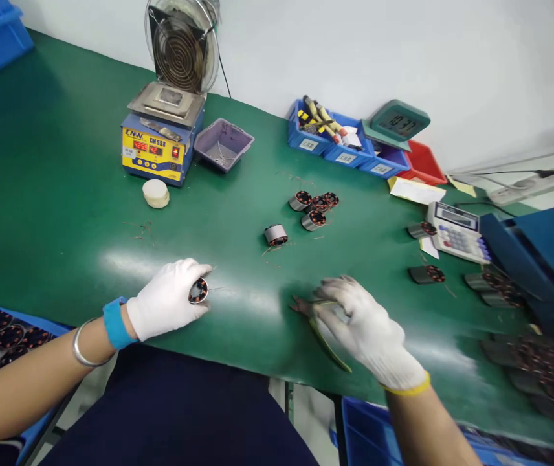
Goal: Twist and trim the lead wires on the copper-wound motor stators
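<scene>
My left hand, in a white glove, is closed around a small wire-wound motor stator. Its round end with black and copper parts faces up, and thin wires stick out to the right. Over the bench at the right, my gloved right hand has its fingers bent around one handle of a pair of pliers with yellow-green handles. The jaws point left and the other handle slants toward the bench's front edge. Several more stators stand or lie beyond my hands, one of them on its side.
A blue-and-yellow solder pot with a fan behind stands at the back, beside a purple tray. Farther right are blue tool bins, a clock and a calculator. Blurred stators crowd the right end.
</scene>
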{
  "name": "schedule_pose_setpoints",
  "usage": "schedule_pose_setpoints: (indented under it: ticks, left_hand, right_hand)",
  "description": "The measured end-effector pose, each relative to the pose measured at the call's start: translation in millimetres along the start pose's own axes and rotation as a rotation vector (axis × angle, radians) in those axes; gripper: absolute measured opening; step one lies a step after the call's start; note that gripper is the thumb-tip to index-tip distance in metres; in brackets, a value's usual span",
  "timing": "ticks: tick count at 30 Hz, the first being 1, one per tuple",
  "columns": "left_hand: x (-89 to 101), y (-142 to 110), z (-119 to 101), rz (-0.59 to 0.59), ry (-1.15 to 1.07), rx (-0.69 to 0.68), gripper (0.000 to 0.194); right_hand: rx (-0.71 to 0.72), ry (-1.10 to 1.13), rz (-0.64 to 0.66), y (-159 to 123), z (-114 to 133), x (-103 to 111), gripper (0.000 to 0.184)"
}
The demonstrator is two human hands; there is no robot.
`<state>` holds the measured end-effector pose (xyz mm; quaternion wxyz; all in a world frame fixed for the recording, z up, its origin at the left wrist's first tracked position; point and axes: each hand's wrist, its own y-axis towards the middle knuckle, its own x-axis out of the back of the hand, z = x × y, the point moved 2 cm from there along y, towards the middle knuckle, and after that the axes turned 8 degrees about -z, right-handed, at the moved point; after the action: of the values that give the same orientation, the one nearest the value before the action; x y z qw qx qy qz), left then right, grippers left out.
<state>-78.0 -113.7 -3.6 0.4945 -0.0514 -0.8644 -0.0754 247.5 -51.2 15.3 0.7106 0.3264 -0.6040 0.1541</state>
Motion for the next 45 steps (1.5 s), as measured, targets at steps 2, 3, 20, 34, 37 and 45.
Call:
schedule_pose_setpoints:
  ticks: [2, 3, 20, 34, 37, 45]
  left_hand:
    - [3.6, 4.7, -3.8, 0.048, 0.023, 0.006, 0.036]
    - [4.1, 6.9, -6.2, 0.063, 0.027, 0.006, 0.028]
    - [-9.9, 23.6, -5.2, 0.034, -0.195, 0.014, 0.015]
    - [-12.7, 29.1, -8.5, -0.004, -0.205, 0.059, 0.017]
    - [-11.5, 29.5, -9.7, 0.007, -0.194, 0.039, 0.016]
    - [-12.1, 29.9, -9.4, 0.010, -0.183, 0.010, 0.018]
  right_hand:
    - [-0.198, -0.069, 0.143, -26.4, -21.9, -6.0, 0.076]
    - [-0.245, -0.099, 0.214, -38.3, -28.2, -9.8, 0.094]
    - [-0.212, -0.249, 0.172, -35.2, -10.6, -21.6, 0.041]
    - [-0.868, 1.647, 0.853, 13.3, 103.8, -18.0, 0.044]
    - [-0.871, 1.664, 0.877, 18.6, 104.2, -22.5, 0.048]
    - [-0.856, 1.477, 0.873, 27.2, 107.2, -18.9, 0.039]
